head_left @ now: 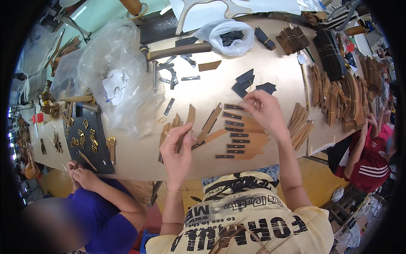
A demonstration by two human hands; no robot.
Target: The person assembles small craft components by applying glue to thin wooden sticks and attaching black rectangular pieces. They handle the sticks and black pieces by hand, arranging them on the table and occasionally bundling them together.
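My left hand [176,146] hovers over a loose pile of brown leather strips [191,113]. Its fingers are curved, thumb and index finger apart, with nothing visible between them. My right hand [265,108] is closed in a pinch at the far end of a fanned row of brown leather strips [253,135]. Whatever those fingertips hold is too small or hidden to make out. Each strip in the row carries a dark rectangular piece [234,123] at its left end. Longer dark-edged strips [210,119] lie between my hands.
Beyond the row lie black leather pieces [244,80], small dark metal-like strips [190,78] and a wooden-handled hammer [179,51]. A plastic bag [230,36] holds black pieces. Strip bundles [334,91] line the right side. A co-worker's hands [84,175] work near a black board [91,139] with gold buckles.
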